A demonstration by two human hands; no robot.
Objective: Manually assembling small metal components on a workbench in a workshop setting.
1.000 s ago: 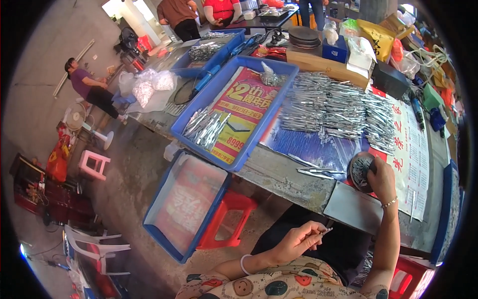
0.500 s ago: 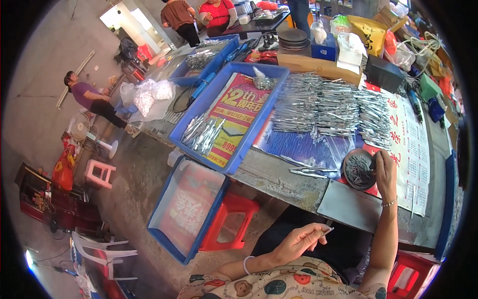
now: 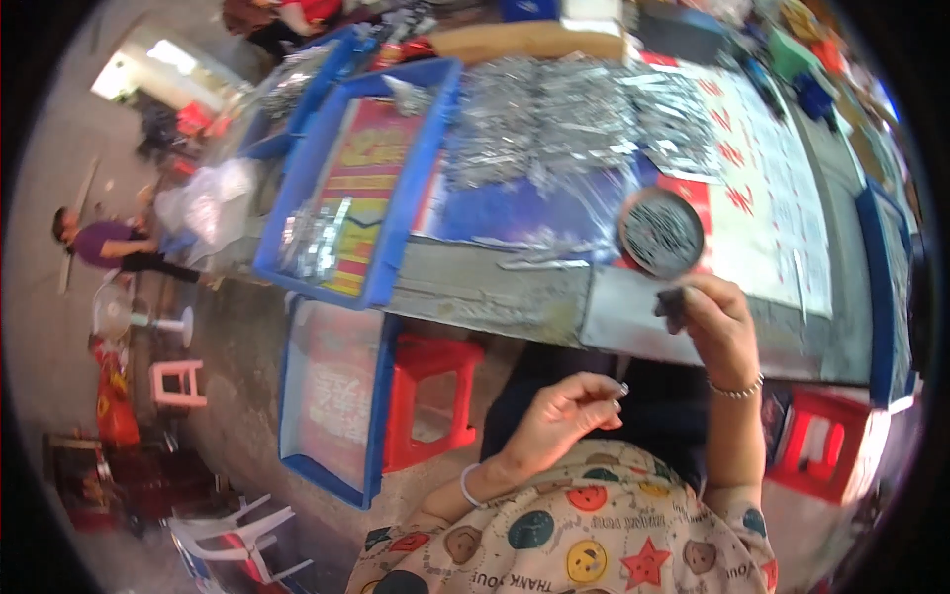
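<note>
Over my lap, my left hand [image 3: 566, 424] pinches a small silvery metal piece [image 3: 621, 390] between thumb and fingertips; its full shape is hidden. My right hand [image 3: 720, 329] is at the table's near edge, just below a round dish [image 3: 683, 264]. Its fingers close on a few small dark grey metal pieces [image 3: 671, 305], blurred by motion. Many small grey strips [image 3: 658, 230] fill the dish. Beyond it lie dense rows of slim silvery metal pieces [image 3: 584, 114], and a few more [image 3: 544, 263] rest near the table's front.
A blue tray [image 3: 384, 272] with slim metal pieces stands left on the table. Lower down are another blue-rimmed tray [image 3: 372, 436] and a red stool [image 3: 465, 396]. A metal plate [image 3: 623, 317] lies at the front edge. A person in purple [image 3: 99, 245] is far left.
My right hand has come out of the dish toward me with small dark pieces in its fingers. The left hand still pinches its piece. The whole view has shifted.
</note>
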